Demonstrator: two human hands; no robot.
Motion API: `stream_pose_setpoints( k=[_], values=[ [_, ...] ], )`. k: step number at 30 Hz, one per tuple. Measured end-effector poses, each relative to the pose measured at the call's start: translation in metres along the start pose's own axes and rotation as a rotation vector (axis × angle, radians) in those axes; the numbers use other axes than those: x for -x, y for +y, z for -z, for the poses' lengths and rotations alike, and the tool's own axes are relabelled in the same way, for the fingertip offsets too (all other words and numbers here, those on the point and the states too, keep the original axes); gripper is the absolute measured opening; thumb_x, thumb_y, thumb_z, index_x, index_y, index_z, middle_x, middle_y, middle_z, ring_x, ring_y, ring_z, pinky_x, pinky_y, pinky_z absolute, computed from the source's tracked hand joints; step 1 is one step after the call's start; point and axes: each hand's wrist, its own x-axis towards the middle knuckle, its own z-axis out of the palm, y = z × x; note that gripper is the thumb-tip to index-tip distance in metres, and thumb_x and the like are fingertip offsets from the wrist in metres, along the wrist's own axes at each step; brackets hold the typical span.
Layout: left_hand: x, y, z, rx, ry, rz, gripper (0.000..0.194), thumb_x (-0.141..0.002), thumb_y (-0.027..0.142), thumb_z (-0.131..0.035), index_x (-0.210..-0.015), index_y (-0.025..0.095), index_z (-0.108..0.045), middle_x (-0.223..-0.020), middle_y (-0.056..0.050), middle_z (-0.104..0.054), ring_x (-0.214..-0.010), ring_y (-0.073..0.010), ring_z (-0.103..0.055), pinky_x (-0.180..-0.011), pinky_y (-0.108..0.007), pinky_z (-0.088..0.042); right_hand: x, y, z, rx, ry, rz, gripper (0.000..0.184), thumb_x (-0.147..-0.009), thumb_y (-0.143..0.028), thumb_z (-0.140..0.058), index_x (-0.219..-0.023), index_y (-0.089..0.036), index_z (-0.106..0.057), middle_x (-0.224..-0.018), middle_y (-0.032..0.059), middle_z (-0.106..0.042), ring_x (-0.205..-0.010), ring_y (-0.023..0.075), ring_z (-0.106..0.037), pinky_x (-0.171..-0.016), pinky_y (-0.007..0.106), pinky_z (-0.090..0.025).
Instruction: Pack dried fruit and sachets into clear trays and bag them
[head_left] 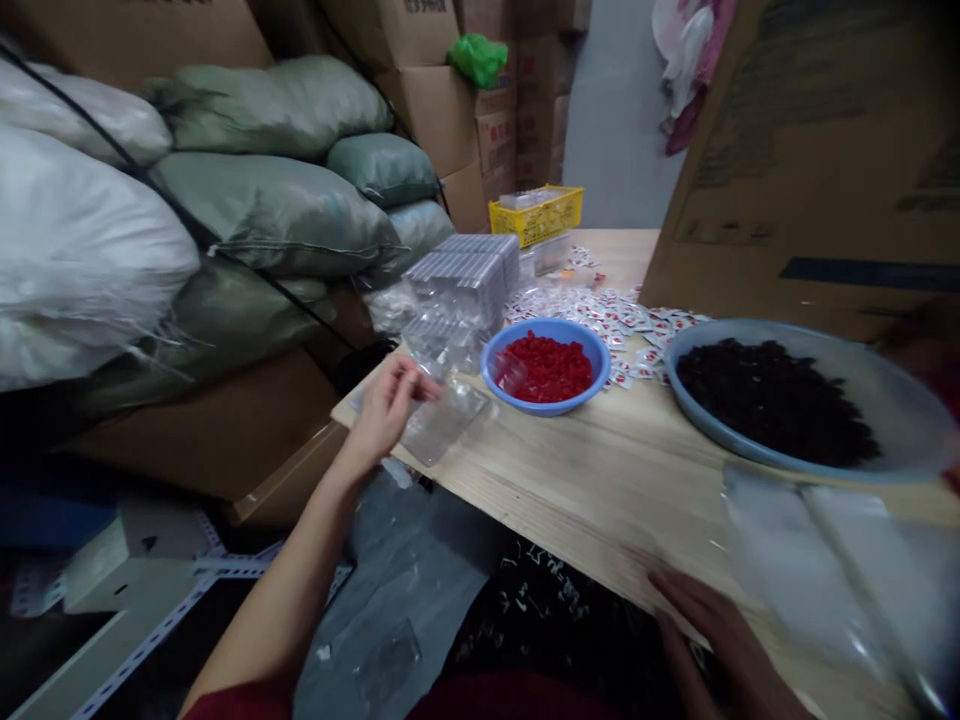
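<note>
Head view. The left hand [386,400] is at the left end of the wooden table [555,465], at a clear plastic case [442,430]; blur hides whether they touch. Its fingers curl toward the thumb; whether anything is pinched there cannot be told. The right hand [724,640] is dark, blurred and cut off below, at the table's near edge, thumb and fingers apart. A pale, shiny item [780,560] at right is smeared and cannot be identified. The large cardboard box [810,180] runs out of frame.

The table's pale surface shows wood grain. It bears a blue bowl [547,408] of red pieces [551,365], a large bowl [896,420] of black pieces [772,400], scattered packets [622,315] with illegible print, stacked clear cases [465,275] and a yellow basket [544,228].

Room: stuffed sacks [277,205] at left, stacked cartons [435,115] behind, grey wall [615,150].
</note>
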Motion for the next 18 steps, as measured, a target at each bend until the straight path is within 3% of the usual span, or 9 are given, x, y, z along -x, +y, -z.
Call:
stream_pose_setpoints(
  k=[3, 4, 5, 7, 9, 11, 14, 18],
  values=[
    [0.017, 0.019, -0.07, 0.234, -0.655, 0.06, 0.027, -0.099, 0.047, -0.038, -0.093, 0.022, -0.046, -0.08, -0.004, -0.07, -0.076, -0.0166, -0.068, -0.076, -0.03, -0.053, -0.02, -0.011, -0.01, 0.188, -0.069, 0.186, 0.06, -0.09, -0.024, -0.06, -0.145, -0.041, -0.044, -0.142, 0.0028, -0.056, -0.137, 0.0328, -0.046, -0.109, 0.062, -0.04],
    [0.021, 0.019, -0.096, 0.27, -0.825, 0.066, 0.026, -0.1, 0.045, -0.036, -0.092, 0.022, -0.045, -0.08, -0.004, -0.07, -0.075, -0.0162, -0.068, -0.074, -0.029, -0.053, -0.025, -0.009, -0.016, 0.247, -0.111, 0.255, 0.062, -0.088, -0.023, -0.061, -0.145, -0.039, -0.043, -0.146, 0.0024, -0.053, -0.141, 0.033, -0.04, -0.113, 0.064, -0.033],
    [0.024, 0.017, -0.123, 0.267, -0.955, 0.051, 0.024, -0.101, 0.042, -0.035, -0.091, 0.022, -0.045, -0.079, -0.004, -0.069, -0.073, -0.0156, -0.067, -0.071, -0.028, -0.052, -0.028, -0.005, -0.023, 0.298, -0.162, 0.307, 0.064, -0.087, -0.023, -0.064, -0.146, -0.037, -0.043, -0.149, 0.0024, -0.05, -0.144, 0.0334, -0.035, -0.115, 0.064, -0.027],
    [0.028, 0.012, -0.17, 0.157, -1.065, -0.032, 0.018, -0.099, 0.032, -0.037, -0.088, 0.021, -0.046, -0.078, -0.003, -0.068, -0.071, -0.0147, -0.066, -0.068, -0.026, -0.051, -0.03, 0.01, -0.036, 0.357, -0.256, 0.356, 0.067, -0.083, -0.023, -0.068, -0.146, -0.032, -0.044, -0.154, 0.0041, -0.043, -0.147, 0.0344, -0.03, -0.116, 0.064, -0.022],
    [0.028, 0.011, -0.203, 0.014, -1.034, -0.116, 0.012, -0.095, 0.023, -0.043, -0.084, 0.02, -0.048, -0.077, -0.004, -0.066, -0.071, -0.0154, -0.063, -0.067, -0.027, -0.048, -0.028, 0.028, -0.046, 0.385, -0.315, 0.346, 0.068, -0.083, -0.024, -0.07, -0.146, -0.029, -0.045, -0.157, 0.0062, -0.038, -0.147, 0.0344, -0.028, -0.116, 0.062, -0.025],
    [0.026, 0.016, -0.217, -0.072, -0.943, -0.155, 0.006, -0.09, 0.019, -0.048, -0.085, 0.019, -0.05, -0.082, -0.006, -0.066, -0.076, -0.0184, -0.062, -0.071, -0.03, -0.046, -0.027, 0.044, -0.054, 0.403, -0.344, 0.306, 0.064, -0.086, -0.026, -0.069, -0.146, -0.029, -0.045, -0.158, 0.0063, -0.036, -0.147, 0.0331, -0.029, -0.115, 0.059, -0.029],
    [0.008, 0.029, -0.21, -0.103, -0.736, -0.23, 0.009, -0.093, 0.024, -0.047, -0.094, 0.019, -0.054, -0.09, -0.008, -0.066, -0.082, -0.0204, -0.062, -0.075, -0.031, -0.045, -0.03, 0.055, -0.06, 0.4, -0.352, 0.24, 0.06, -0.089, -0.025, -0.065, -0.146, -0.031, -0.045, -0.155, 0.005, -0.041, -0.145, 0.0312, -0.034, -0.115, 0.058, -0.03],
    [-0.061, 0.02, -0.189, -0.251, -0.386, -0.26, 0.015, -0.095, 0.027, -0.044, -0.097, 0.021, -0.058, -0.092, -0.005, -0.067, -0.084, -0.0191, -0.063, -0.08, -0.03, -0.045, -0.043, 0.05, -0.057, 0.333, -0.336, 0.19, 0.064, -0.087, -0.028, -0.07, -0.146, -0.028, -0.045, -0.153, 0.0084, -0.044, -0.144, 0.0325, -0.036, -0.116, 0.061, -0.027]
  ],
)
